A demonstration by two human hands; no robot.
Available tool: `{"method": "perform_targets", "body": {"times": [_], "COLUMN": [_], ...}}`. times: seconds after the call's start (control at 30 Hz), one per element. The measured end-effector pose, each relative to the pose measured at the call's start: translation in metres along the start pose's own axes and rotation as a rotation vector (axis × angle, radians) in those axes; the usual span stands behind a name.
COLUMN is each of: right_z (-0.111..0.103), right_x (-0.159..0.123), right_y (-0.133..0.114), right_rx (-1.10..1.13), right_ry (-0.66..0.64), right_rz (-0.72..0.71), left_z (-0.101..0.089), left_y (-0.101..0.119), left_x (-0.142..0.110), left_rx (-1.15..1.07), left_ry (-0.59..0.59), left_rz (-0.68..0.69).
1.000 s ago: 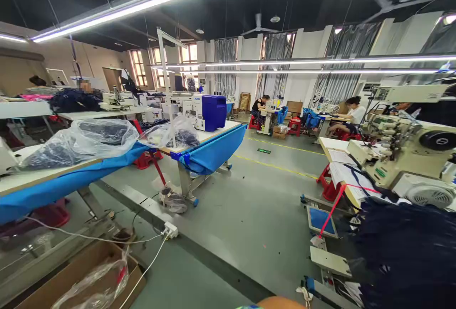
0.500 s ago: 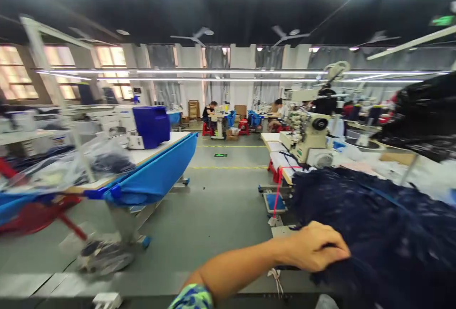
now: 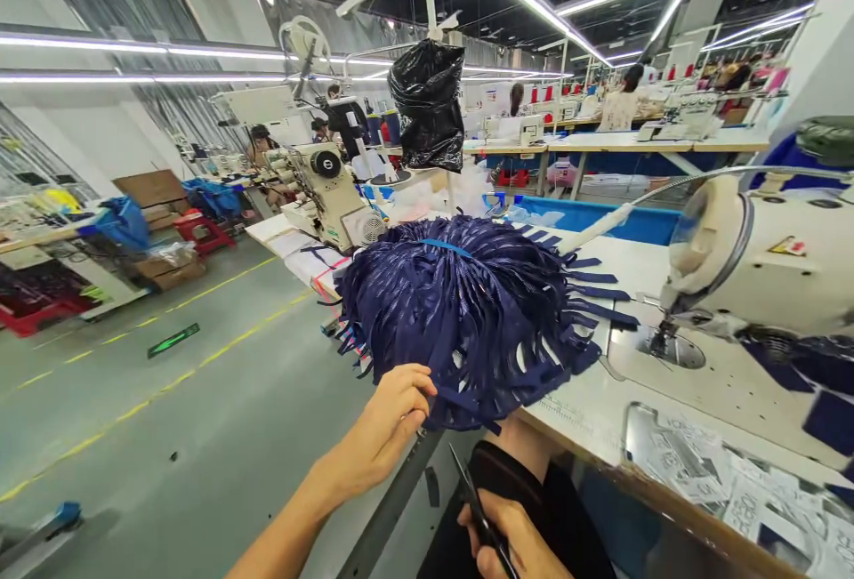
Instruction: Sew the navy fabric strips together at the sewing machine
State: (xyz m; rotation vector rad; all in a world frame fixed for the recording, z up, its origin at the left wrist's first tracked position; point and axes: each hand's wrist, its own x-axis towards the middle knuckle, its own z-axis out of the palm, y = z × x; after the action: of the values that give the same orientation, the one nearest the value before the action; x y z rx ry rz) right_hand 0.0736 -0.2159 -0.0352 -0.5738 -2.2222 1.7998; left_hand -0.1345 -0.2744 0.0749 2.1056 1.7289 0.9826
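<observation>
A large bundle of navy fabric strips (image 3: 460, 312), bound across the top by a blue band (image 3: 446, 246), lies on the sewing table with its loose ends fanned out. My left hand (image 3: 393, 414) is at the bundle's near left edge, fingers loosely bent and thumb apart, with nothing seen in its grasp. Whether the fingertips touch the strips I cannot tell. Low in the view, over my lap, my right hand (image 3: 511, 530) is closed around dark, pointed scissors (image 3: 475, 503), tip up toward the bundle; their handles are mostly hidden by the fingers.
A sewing machine (image 3: 767, 250) stands on the right of the white table (image 3: 580, 419). Printed metal plates (image 3: 707, 472) lie at its near edge. Behind the bundle are another machine (image 3: 326, 192) and a hanging black plastic bag (image 3: 428, 108). Co-workers sit farther back.
My view has swung right, toward the bundle and machine. The left hand, earlier pinching the navy strips, now has its fingers loosened beside them. My right hand with the scissors has come into view.
</observation>
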Motion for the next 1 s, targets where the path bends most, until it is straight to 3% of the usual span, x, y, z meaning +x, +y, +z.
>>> {"method": "perform_targets", "body": {"times": [0.1,0.2,0.37,0.47,0.6,0.73,0.87,1.0], "right_z": [-0.010,-0.017,-0.014,-0.003,0.006,-0.001,-0.010,-0.002], "right_x": [0.005,0.010,0.016,0.014,0.003,-0.003,0.006,0.011], "right_y": [-0.018,-0.019,0.013,0.038,0.059,0.048,0.029,0.044], "right_rx": [-0.034,-0.024,0.024,0.065,0.062,0.027,0.038,0.038], "right_ry": [-0.019,-0.020,0.072,0.120,0.090,0.071,0.076,0.149], "right_rz": [-0.133,-0.190,-0.188,-0.123,-0.092,-0.136,-0.197,-0.151], "left_z": [0.003,0.007,0.019,0.025,0.025,0.025,0.034,0.045], "left_y": [0.001,-0.001,-0.007,-0.010,-0.012,-0.011,-0.011,-0.012], "left_x": [0.003,0.008,0.015,0.016,0.015,0.017,0.024,0.029], "left_rx": [0.013,0.006,-0.037,-0.023,-0.048,-0.053,0.039,0.146], "left_ry": [-0.049,-0.150,-0.231,-0.189,-0.105,-0.162,-0.238,-0.266], "left_rz": [0.013,0.026,0.054,0.072,0.063,-0.021,-0.015,0.039]}}
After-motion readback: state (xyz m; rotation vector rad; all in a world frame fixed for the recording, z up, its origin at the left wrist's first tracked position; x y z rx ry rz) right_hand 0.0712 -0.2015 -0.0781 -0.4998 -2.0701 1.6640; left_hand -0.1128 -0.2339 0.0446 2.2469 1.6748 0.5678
